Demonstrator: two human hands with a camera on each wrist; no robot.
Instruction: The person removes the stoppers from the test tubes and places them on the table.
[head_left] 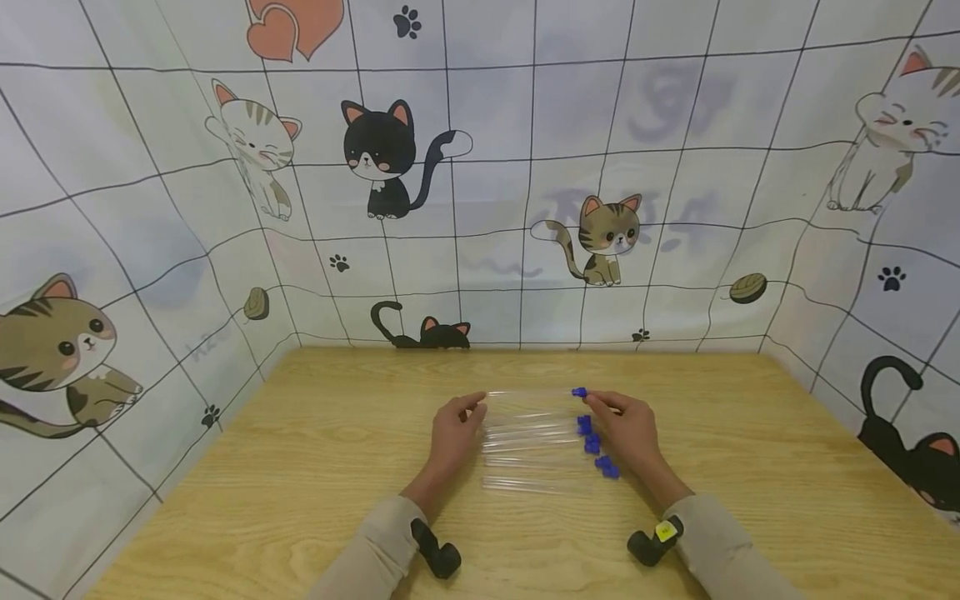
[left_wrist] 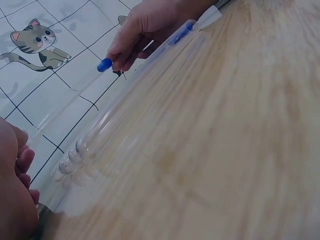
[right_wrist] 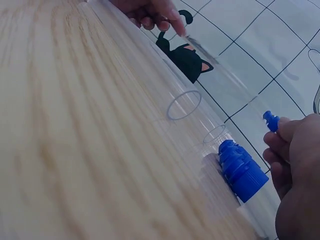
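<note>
Between my two hands a clear test tube (head_left: 528, 392) is held level above the wooden table. My left hand (head_left: 455, 429) pinches its rounded end with thumb and fingers. At the other end, my right hand (head_left: 628, 427) pinches a small blue stopper (right_wrist: 271, 121), which lines up with the tube's mouth. How deep it sits in the mouth I cannot tell. Nearer to me, several more clear tubes (head_left: 536, 485) lie side by side on the table. By their right ends lie several loose blue stoppers (head_left: 592, 443), close to my right wrist.
The wooden table (head_left: 337, 433) runs back to a white gridded sheet (head_left: 495, 192) printed with cats, which also hangs along both sides. A black camera mount (head_left: 437, 550) is strapped to my left wrist, another mount (head_left: 654, 543) to my right.
</note>
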